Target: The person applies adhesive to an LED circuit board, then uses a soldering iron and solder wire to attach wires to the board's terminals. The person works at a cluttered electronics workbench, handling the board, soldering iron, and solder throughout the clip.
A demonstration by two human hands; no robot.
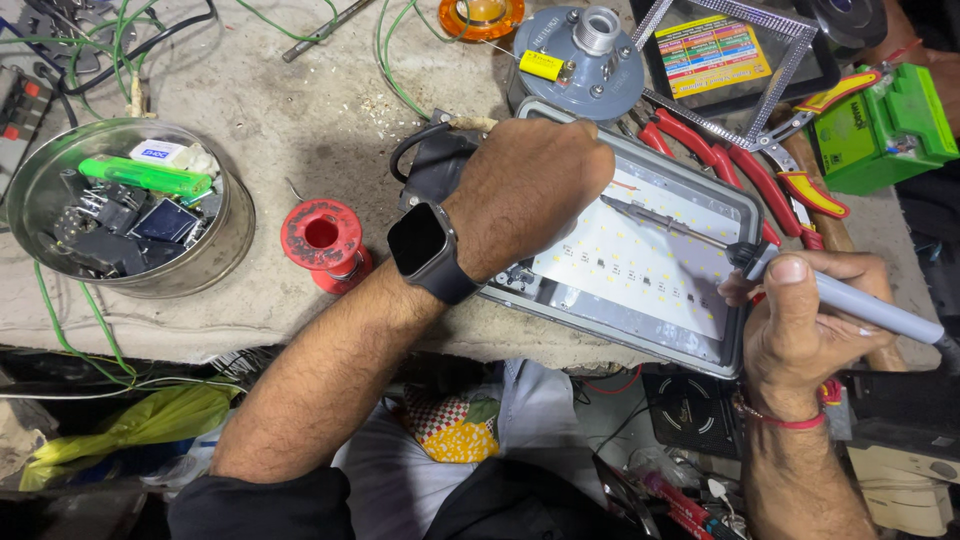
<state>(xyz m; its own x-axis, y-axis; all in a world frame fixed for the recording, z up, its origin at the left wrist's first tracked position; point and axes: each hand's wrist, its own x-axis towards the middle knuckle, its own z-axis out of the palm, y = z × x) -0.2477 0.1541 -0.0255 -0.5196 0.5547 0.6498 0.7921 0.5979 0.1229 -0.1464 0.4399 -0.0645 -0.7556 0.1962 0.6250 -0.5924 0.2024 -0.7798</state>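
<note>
Grey soldering iron (800, 285) pinched in our right hand (800, 330), long axis pointing left onto the LED panel (640, 262). Left hand (525, 190) clamps the lamp housing (745, 215) on the table (300, 120); right is nearer the LEDs.

Left hand (530, 195) hides the lamp's (640, 265) upper-left corner.

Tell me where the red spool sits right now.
In the head view, the red spool lies on the bench left of centre, between the round metal tin and the left hand's watch-wearing wrist.
</note>
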